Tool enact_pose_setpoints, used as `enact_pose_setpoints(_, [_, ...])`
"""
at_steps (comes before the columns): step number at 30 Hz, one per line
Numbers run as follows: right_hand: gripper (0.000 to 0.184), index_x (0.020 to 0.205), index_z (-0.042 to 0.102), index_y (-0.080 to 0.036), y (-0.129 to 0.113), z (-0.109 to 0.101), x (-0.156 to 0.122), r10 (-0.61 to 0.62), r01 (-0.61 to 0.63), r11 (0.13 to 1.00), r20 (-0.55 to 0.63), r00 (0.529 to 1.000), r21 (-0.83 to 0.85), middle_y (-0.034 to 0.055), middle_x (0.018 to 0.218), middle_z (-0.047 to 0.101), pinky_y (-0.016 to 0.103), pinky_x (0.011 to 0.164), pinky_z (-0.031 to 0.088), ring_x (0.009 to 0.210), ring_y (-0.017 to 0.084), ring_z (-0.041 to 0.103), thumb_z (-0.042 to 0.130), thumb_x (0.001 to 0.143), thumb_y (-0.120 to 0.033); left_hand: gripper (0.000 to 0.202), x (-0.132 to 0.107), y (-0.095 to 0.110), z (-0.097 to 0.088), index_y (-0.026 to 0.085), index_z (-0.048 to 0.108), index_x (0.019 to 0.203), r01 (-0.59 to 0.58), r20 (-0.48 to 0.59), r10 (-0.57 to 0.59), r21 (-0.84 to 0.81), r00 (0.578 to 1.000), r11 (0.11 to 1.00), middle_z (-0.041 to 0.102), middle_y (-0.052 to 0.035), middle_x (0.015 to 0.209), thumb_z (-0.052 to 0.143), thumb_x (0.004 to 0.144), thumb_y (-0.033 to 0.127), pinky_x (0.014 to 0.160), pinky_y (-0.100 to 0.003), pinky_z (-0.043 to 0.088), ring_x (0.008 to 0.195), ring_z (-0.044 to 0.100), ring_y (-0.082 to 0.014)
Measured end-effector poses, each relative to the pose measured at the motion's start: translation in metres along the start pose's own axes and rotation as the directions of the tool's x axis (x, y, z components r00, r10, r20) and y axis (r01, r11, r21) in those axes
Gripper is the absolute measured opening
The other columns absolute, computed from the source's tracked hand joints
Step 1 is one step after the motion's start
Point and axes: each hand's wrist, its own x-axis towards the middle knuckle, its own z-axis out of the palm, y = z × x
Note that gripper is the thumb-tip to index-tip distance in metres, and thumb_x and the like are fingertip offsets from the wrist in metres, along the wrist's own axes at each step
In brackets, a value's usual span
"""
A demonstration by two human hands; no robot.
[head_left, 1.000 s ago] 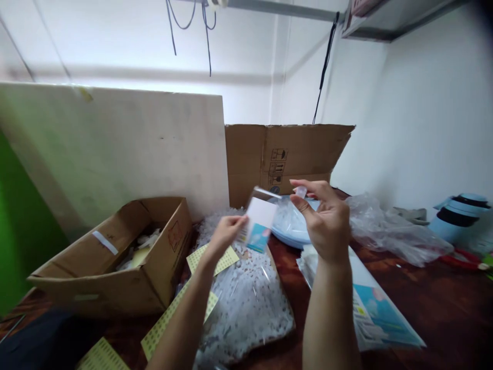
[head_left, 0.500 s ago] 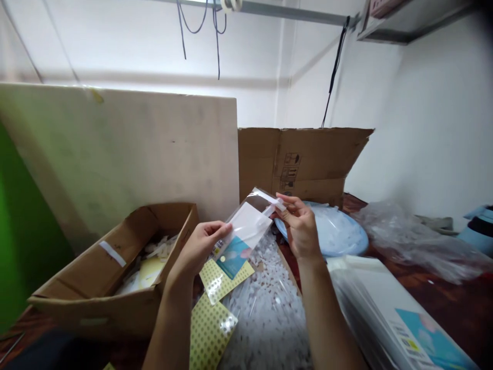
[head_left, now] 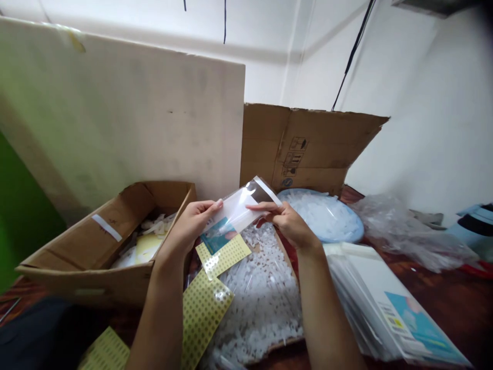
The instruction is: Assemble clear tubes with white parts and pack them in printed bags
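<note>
Both my hands hold one small clear plastic bag (head_left: 234, 213) with a white and teal card inside, above the table. My left hand (head_left: 190, 228) pinches its lower left end. My right hand (head_left: 287, 223) grips its upper right end, near the flap, fingers closed on it. Under the bag lie yellow dotted sticker sheets (head_left: 223, 254) and a big clear bag of small white plastic pieces (head_left: 260, 298).
An open cardboard box (head_left: 92, 257) with papers stands at left. A pale board (head_left: 123, 113) and a cardboard flap (head_left: 308, 146) stand behind. A blue dish of white pieces (head_left: 327, 218), crumpled plastic (head_left: 408, 231) and a stack of packaged cards (head_left: 389, 303) lie at right.
My right hand came from holding a small clear piece up to gripping the bag's top end. Both hands lowered the bag toward me, and the view tilted down.
</note>
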Motion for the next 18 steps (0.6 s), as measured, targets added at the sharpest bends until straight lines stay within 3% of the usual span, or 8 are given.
enact_pose_setpoints(3, [0.038,0.120,0.078,-0.027,0.000,-0.004,0.000,-0.007,0.007,1.000,-0.011,1.000,-0.022,0.0044,0.113,0.076,0.032,0.074,0.059,0.079,0.015,0.066,0.061,0.087,-0.021,0.047,-0.001,0.001,-0.003,0.014,0.072,0.077,-0.038,0.000,0.038,0.097,0.999,0.995,0.059,-0.0010,0.063,0.071,0.084,0.061,0.046,-0.021,0.032,0.050,0.045,-0.0103])
enact_pose_setpoints(5, [0.041,0.128,0.072,-0.024,0.004,-0.009,0.002,-0.040,0.036,0.998,-0.094,0.995,-0.053,0.0052,0.110,0.074,0.030,0.072,0.057,0.078,0.014,0.066,0.062,0.088,-0.023,0.048,0.001,0.001,-0.004,0.014,0.071,0.077,-0.063,-0.049,0.074,0.191,0.996,0.980,0.057,-0.0003,0.062,0.067,0.086,0.061,0.046,-0.021,0.031,0.051,0.043,-0.0102])
enact_pose_setpoints(8, [0.039,0.125,0.067,-0.018,0.015,-0.015,0.004,0.014,-0.069,0.960,-0.198,0.980,-0.273,0.0071,0.109,0.071,0.028,0.065,0.055,0.076,0.015,0.067,0.063,0.087,-0.027,0.048,0.004,-0.001,-0.007,0.014,0.069,0.076,-0.087,-0.168,0.144,0.309,0.975,0.947,0.055,-0.0001,0.062,0.063,0.089,0.060,0.047,-0.022,0.030,0.052,0.042,-0.0106])
enact_pose_setpoints(11, [0.022,0.104,0.074,-0.017,0.032,-0.016,0.002,0.265,-0.279,0.762,-0.112,0.958,-0.585,0.0064,0.097,0.074,0.028,0.063,0.052,0.072,0.017,0.068,0.066,0.086,-0.027,0.047,0.006,-0.003,-0.008,0.013,0.068,0.073,-0.116,-0.233,0.204,0.343,0.951,0.932,0.054,-0.0001,0.061,0.061,0.091,0.057,0.048,-0.023,0.029,0.053,0.042,-0.0113])
enact_pose_setpoints(13, [0.007,0.081,0.076,-0.017,0.048,-0.012,0.001,0.434,-0.351,0.642,-0.054,0.899,-0.682,0.0048,0.075,0.074,0.028,0.058,0.050,0.062,0.018,0.066,0.075,0.079,-0.024,0.047,0.006,-0.003,-0.007,0.013,0.069,0.074,-0.140,-0.239,0.230,0.342,0.943,0.929,0.055,-0.0004,0.062,0.061,0.091,0.056,0.048,-0.023,0.029,0.054,0.043,-0.0115])
enact_pose_setpoints(16, [0.026,0.051,0.065,-0.019,0.075,-0.010,0.000,0.557,-0.442,0.542,-0.088,0.826,-0.715,0.0009,0.045,0.059,0.030,0.050,0.046,0.045,0.018,0.060,0.088,0.062,-0.017,0.048,0.005,-0.003,-0.005,0.013,0.070,0.077,-0.152,-0.224,0.243,0.359,0.944,0.921,0.059,-0.0013,0.066,0.060,0.092,0.057,0.049,-0.023,0.031,0.056,0.044,-0.0117])
enact_pose_setpoints(18, [0.037,0.047,0.059,-0.021,0.090,-0.015,0.000,0.559,-0.489,0.503,-0.164,0.813,-0.713,-0.0020,0.041,0.054,0.030,0.052,0.049,0.045,0.019,0.059,0.094,0.049,-0.009,0.048,0.004,-0.002,-0.004,0.013,0.071,0.078,-0.160,-0.204,0.256,0.391,0.945,0.906,0.061,-0.0017,0.067,0.059,0.093,0.057,0.050,-0.023,0.032,0.056,0.045,-0.0119])
